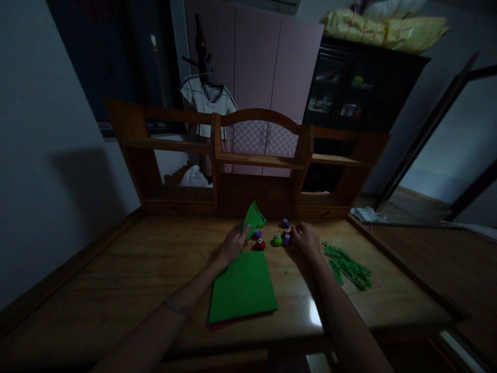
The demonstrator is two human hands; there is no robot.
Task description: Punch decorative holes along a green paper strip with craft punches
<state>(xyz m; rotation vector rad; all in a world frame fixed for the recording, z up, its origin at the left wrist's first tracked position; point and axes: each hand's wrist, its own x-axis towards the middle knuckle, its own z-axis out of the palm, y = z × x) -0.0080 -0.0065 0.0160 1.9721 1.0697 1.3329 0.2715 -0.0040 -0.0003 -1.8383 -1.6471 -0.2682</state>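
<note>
My left hand [233,244] is closed on a piece of green paper [253,216], pinched at its lower edge and tilted upright, with a row of notches or holes along its upper right edge. My right hand [306,239] has its fingers curled together beside a cluster of small round objects with pale tops; what they hold, if anything, is hidden. Closest to those fingertips are a red round object [287,232] and a purple one [286,241], with a green one [277,240] at their left. Another red one [260,244] lies under the paper piece. Below my left hand rests a stack of green paper sheets [244,287].
A pile of thin green strips [347,267] lies to the right of my right forearm. The wooden desk [116,269] has a raised shelf unit [258,161] along its back edge. Small green scraps dot the desktop. Behind stand a pink wardrobe and a dark cabinet.
</note>
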